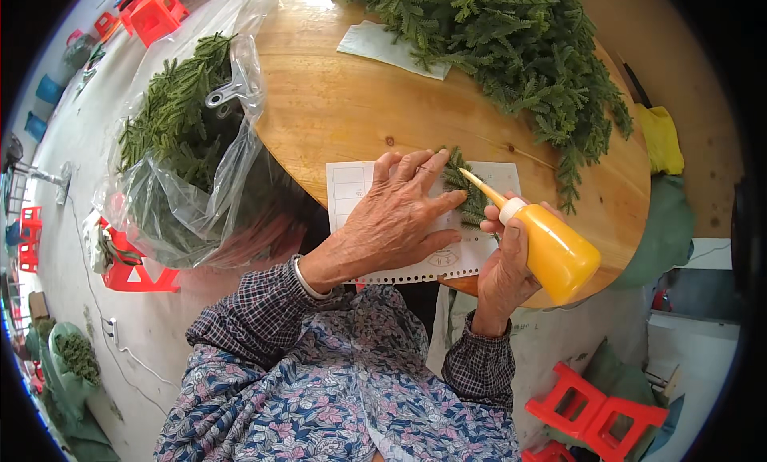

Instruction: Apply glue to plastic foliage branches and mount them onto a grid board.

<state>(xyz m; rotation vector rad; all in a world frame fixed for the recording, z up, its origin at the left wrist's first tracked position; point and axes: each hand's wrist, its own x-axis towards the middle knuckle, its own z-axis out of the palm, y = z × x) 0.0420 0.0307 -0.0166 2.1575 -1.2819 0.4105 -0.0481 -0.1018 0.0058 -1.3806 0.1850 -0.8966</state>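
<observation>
My right hand (509,272) is closed around a yellow squeeze bottle (562,256) with a white collar and a long thin nozzle. The bottle is tilted, and its tip meets or hovers just over a small green artificial pine sprig (471,197). That sprig lies on a white printed sheet with a punched lower edge (345,192). My left hand (397,214) rests palm down on the sheet, fingers stretched and apart, the fingertips at the sprig's left side. Part of the sheet is hidden under this hand.
A big heap of green pine branches (511,43) covers the far right of the round wooden table (319,95), beside a folded white paper (391,48). Left of the table, a clear plastic bag (188,210) holds more branches. Red stools (595,410) stand on the floor.
</observation>
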